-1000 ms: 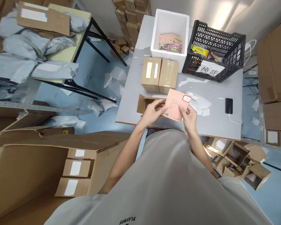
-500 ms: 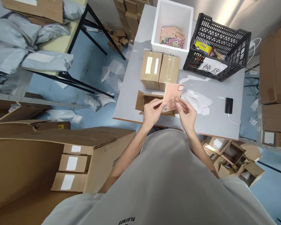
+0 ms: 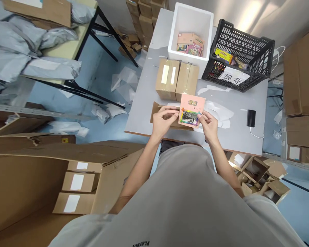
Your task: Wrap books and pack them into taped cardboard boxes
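Note:
Both of my hands hold a thin pink booklet [image 3: 192,109] with a colourful picture on its cover, face up, above the near edge of the grey table [image 3: 237,133]. My left hand [image 3: 164,118] pinches its left edge, fingers closed. On the booklet's lower right corner my right hand [image 3: 208,124] grips with closed fingers. Under the booklet lies a small open cardboard box [image 3: 157,111].
Two taped cardboard boxes [image 3: 176,79] stand behind the booklet. Beyond them are a white foam box [image 3: 192,20] with packets and a black crate [image 3: 247,48]. A phone [image 3: 251,118] on a cable lies right. Large open cartons [image 3: 41,178] stand at my left on the floor.
The booklet has been turned over: a second ago its plain back with barcode faced up, now its pictured front does. Both hands stayed on it near the open box.

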### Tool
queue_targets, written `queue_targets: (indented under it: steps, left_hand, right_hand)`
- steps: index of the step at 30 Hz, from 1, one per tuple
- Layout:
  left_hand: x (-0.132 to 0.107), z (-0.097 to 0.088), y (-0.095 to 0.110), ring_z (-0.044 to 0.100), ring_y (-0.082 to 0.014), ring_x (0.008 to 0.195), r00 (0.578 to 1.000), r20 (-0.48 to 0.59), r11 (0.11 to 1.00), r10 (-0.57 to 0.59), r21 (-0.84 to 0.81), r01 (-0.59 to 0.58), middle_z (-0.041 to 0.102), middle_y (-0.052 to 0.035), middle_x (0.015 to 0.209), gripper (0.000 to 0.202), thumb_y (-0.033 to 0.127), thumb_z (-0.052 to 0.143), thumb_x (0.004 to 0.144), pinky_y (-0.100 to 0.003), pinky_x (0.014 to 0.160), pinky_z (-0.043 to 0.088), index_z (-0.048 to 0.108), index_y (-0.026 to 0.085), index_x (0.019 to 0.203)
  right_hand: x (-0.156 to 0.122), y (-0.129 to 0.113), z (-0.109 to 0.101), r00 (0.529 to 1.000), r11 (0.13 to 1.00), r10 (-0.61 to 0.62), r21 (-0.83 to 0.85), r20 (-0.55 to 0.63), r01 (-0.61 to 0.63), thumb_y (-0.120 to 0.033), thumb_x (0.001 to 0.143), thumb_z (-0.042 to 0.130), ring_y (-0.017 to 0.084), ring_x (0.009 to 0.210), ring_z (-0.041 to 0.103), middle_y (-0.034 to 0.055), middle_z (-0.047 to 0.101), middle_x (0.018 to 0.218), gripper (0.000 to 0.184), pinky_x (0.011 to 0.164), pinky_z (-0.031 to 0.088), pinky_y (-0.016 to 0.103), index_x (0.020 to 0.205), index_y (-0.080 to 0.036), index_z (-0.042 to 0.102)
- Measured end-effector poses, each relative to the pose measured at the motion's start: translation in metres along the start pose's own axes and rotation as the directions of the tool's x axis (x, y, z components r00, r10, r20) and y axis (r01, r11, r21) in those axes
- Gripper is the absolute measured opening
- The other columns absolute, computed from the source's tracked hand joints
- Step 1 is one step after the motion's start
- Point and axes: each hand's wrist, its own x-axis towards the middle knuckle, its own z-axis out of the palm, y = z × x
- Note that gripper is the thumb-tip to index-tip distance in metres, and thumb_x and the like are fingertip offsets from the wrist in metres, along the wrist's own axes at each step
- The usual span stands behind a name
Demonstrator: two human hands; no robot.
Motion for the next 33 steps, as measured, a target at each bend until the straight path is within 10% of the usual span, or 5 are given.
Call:
queue_targets:
  steps: [6, 15, 22, 26, 33]
  left_hand:
    - [0.010, -0.009, -0.008, 0.079, -0.0330, 0.120, 0.940, 0.276, 0.941, -0.202, -0.212, 0.265, 0.086, -0.0129, 0.122, 0.060, 0.054, 0.102, 0.076, -0.048, 0.108, 0.065, 0.087, 0.020, 0.123]
    - [0.017, -0.015, -0.002, 0.074, -0.0332, 0.129, 0.965, 0.147, 0.974, 0.217, 0.028, -0.224, 0.085, -0.0086, 0.097, 0.038, 0.061, 0.093, 0.090, -0.057, 0.120, 0.055, 0.081, 0.028, 0.075]
    - [0.009, -0.019, -0.011, 0.081, -0.0231, 0.097, 0.993, 0.122, 0.999, 0.004, -0.052, 0.003, 0.082, -0.0049, 0.098, 0.053, 0.064, 0.096, 0.084, -0.039, 0.094, 0.065, 0.065, 0.023, 0.096]
    - [0.010, -0.021, -0.015, 0.082, -0.0259, 0.108, 0.983, 0.178, 0.997, -0.038, -0.065, 0.050, 0.085, -0.0097, 0.112, 0.049, 0.067, 0.088, 0.092, -0.039, 0.097, 0.067, 0.074, 0.022, 0.103]
    - [0.012, -0.022, -0.012, 0.081, -0.0332, 0.123, 0.968, 0.225, 0.989, -0.112, -0.066, 0.130, 0.086, -0.0149, 0.128, 0.069, 0.072, 0.092, 0.083, -0.047, 0.108, 0.067, 0.084, 0.021, 0.130]
  right_hand:
    - [0.001, 0.003, -0.003, 0.992, 0.998, 0.055, -0.014, 0.112, -0.054, -0.073, 0.083, 0.092, 0.021, 0.077, 0.078, 0.0056, 0.089, 0.100, 0.062, 0.081, 0.070, 0.039, 0.118, -0.023, 0.085]
    - [0.018, 0.000, -0.002, 0.932, 0.932, -0.286, -0.161, 0.220, 0.324, -0.064, 0.099, 0.083, 0.032, 0.146, 0.071, 0.0046, 0.088, 0.128, 0.032, 0.133, 0.047, 0.060, 0.097, -0.034, 0.091]
    - [0.014, 0.010, -0.009, 0.960, 0.930, -0.207, -0.266, 0.189, 0.253, -0.065, 0.102, 0.077, 0.029, 0.115, 0.081, 0.0059, 0.089, 0.118, 0.043, 0.111, 0.063, 0.048, 0.124, -0.030, 0.089]
    - [0.015, 0.008, -0.013, 0.967, 0.957, -0.149, -0.215, 0.209, 0.194, -0.066, 0.102, 0.076, 0.022, 0.092, 0.078, 0.0039, 0.087, 0.105, 0.065, 0.093, 0.066, 0.040, 0.157, -0.031, 0.071]
    - [0.015, -0.010, -0.018, 0.969, 0.956, -0.056, -0.266, 0.242, 0.122, -0.073, 0.102, 0.071, 0.024, 0.086, 0.079, 0.0068, 0.087, 0.104, 0.053, 0.083, 0.068, 0.040, 0.127, -0.028, 0.085]
